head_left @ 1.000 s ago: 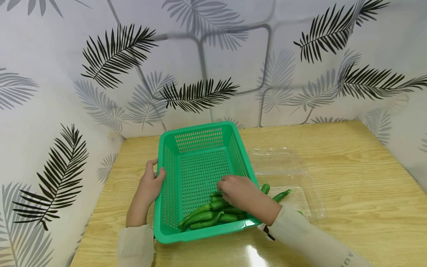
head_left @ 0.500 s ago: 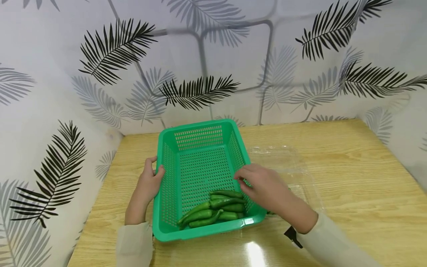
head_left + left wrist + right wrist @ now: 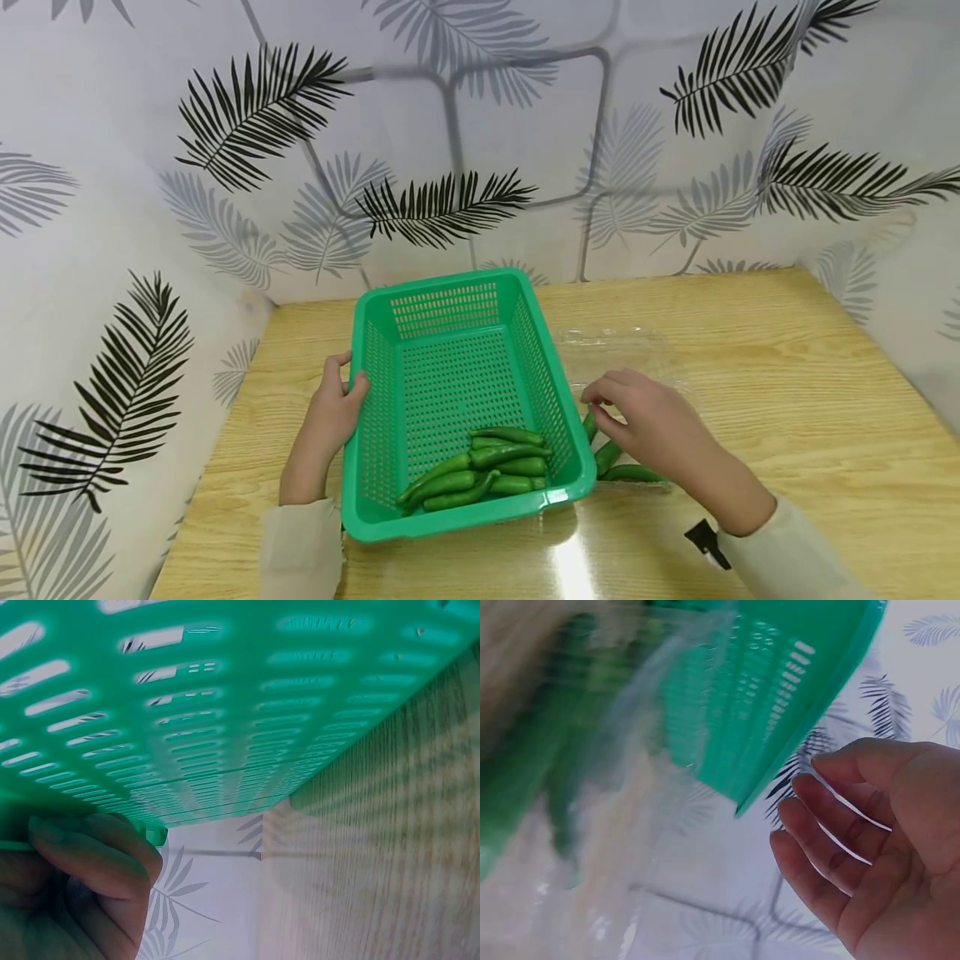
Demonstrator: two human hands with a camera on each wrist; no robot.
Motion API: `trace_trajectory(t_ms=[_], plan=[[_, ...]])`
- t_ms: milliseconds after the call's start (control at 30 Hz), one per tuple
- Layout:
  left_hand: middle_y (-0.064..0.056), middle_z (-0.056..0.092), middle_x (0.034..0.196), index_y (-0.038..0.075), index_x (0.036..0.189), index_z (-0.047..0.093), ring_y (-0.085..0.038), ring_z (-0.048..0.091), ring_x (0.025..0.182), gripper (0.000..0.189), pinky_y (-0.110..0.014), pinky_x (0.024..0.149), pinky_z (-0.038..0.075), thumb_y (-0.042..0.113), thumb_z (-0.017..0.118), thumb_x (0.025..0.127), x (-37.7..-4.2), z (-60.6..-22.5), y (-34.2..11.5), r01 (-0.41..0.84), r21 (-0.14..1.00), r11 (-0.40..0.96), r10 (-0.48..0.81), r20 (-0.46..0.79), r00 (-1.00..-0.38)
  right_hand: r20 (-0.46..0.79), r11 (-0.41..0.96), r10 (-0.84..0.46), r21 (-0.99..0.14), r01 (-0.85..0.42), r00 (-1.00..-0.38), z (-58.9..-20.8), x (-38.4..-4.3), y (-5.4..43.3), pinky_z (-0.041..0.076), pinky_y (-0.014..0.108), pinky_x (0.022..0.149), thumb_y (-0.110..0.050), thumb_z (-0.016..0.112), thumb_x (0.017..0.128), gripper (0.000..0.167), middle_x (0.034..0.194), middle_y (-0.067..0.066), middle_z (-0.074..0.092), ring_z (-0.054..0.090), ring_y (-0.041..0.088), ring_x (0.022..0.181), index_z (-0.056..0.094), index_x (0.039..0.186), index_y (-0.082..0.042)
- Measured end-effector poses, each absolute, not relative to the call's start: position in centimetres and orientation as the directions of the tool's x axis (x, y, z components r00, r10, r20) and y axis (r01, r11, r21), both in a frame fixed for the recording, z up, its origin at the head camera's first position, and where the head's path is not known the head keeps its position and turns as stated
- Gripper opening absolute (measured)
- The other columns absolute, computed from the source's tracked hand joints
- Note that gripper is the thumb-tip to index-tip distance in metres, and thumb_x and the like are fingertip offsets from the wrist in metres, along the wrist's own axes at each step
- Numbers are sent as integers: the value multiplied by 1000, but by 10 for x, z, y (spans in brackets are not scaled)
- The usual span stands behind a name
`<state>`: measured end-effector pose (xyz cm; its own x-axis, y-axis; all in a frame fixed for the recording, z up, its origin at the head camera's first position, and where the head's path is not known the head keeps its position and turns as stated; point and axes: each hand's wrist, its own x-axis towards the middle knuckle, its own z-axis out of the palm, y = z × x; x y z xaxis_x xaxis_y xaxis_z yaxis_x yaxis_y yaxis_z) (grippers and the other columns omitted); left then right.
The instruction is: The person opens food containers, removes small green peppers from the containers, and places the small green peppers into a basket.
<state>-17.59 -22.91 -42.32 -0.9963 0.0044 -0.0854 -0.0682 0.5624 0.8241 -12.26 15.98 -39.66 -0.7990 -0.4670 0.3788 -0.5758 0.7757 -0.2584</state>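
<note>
A green plastic basket [image 3: 461, 527] stands tilted a little on the table, with several green chili peppers [image 3: 502, 456] piled in its near right corner. My left hand [image 3: 335, 408] grips the basket's left rim; in the left wrist view its fingers [image 3: 112, 859] curl under that rim. Just right of the basket, my right hand [image 3: 652, 421] hovers over more green chili peppers [image 3: 632, 473], which lie in a clear plastic container [image 3: 611, 346]. Its fingers bend loosely and hold nothing, as the right wrist view of the hand [image 3: 900, 832] shows. Part of the container is hidden behind the basket and hand.
A light wooden table [image 3: 795, 392] carries everything. Patterned cloth walls [image 3: 480, 133] with leaf prints rise behind it and at both sides. A black strap end [image 3: 707, 542] hangs by the right sleeve [image 3: 787, 554].
My right hand has come out of the basket over its right rim, leaving a pepper on the pile, and moved right to the clear container. The left hand keeps its grip.
</note>
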Motion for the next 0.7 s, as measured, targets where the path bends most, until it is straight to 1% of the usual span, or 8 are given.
trace_trajectory(t_ms=[267, 433, 567, 700], plan=[[-18, 60, 100, 10, 147, 16, -21, 60, 68, 56, -33, 61, 49, 34, 34, 99, -175, -422, -230, -57, 825, 562, 20, -83, -996, 218, 789, -496, -290, -541, -840, -419, -120, 181, 49, 28, 63, -4, 73, 78, 18, 90, -5, 63, 60, 13, 83, 68, 92, -15], [-18, 60, 99, 10, 147, 15, -20, 60, 68, 56, -33, 61, 49, 34, 34, 100, -175, -421, -230, -54, 824, 564, 21, -79, -997, 193, 794, -493, -300, -529, -849, -429, -121, 193, 51, 30, 66, -2, 73, 76, 20, 91, -5, 63, 61, 15, 86, 68, 92, -13], [-17, 60, 95, 10, 146, 16, -21, 59, 66, 55, -34, 60, 49, 33, 34, 100, -175, -421, -229, -56, 826, 561, 17, -79, -997, 187, 798, -490, -297, -525, -851, -433, -121, 200, 51, 31, 68, -3, 76, 74, 21, 90, -4, 63, 60, 15, 85, 69, 91, -12], [-17, 60, 94, 10, 146, 16, -20, 59, 66, 55, -33, 60, 48, 33, 34, 100, -175, -422, -229, -59, 823, 565, 13, -81, -997, 158, 781, -513, -321, -535, -844, -438, -121, 202, 51, 31, 70, -6, 77, 73, 22, 90, -5, 62, 59, 15, 86, 69, 92, -12]])
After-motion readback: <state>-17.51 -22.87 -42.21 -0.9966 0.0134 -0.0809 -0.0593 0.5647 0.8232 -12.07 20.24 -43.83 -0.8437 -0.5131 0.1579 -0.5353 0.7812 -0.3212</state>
